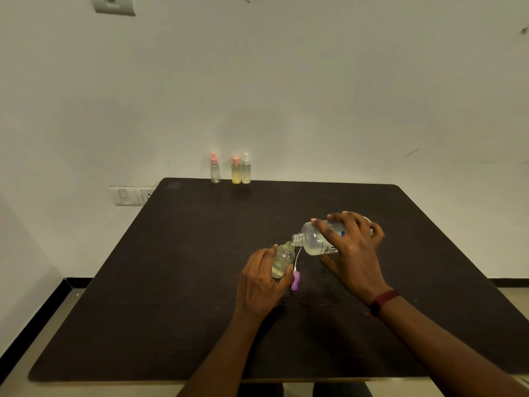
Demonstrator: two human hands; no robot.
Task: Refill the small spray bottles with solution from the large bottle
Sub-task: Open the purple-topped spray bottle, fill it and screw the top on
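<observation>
1. Head view, from the left: three capped spray bottles stand upright at the far edge of the table [171, 282], against the wall. The pink-capped clear bottle [215, 171] looks empty. Set a little apart from it are the yellow-filled bottle [236, 173] and, just beside that one, the white-capped bottle [246, 171].
2. Nearer me, the left hand [263, 282] has its fingers curled round the lower body of the small bottle [283, 260]. It holds the bottle tilted, open neck up and leaning to the right.
3. That small bottle looks like thin, light plastic, partly filled with pale liquid. I'd guess it gives if squeezed and turns slick if solution runs down it. A grip low on the body, as here, keeps the fingers clear of the mouth.
4. Just beside it on the table lies the purple spray head [295, 280], with its thin white tube reaching up between the two bottles.
5. The large bottle [317, 239] is tipped nearly flat, its mouth right at the small bottle's neck. Whether the rims touch I cannot tell. It looks stiffer and heavier, and liquid sloshing inside would probably shift its weight.
6. The right hand [352, 247] clasps it from above, fingers spread over the labelled middle and thumb underneath. The neck juts out to the left of the grip.
</observation>
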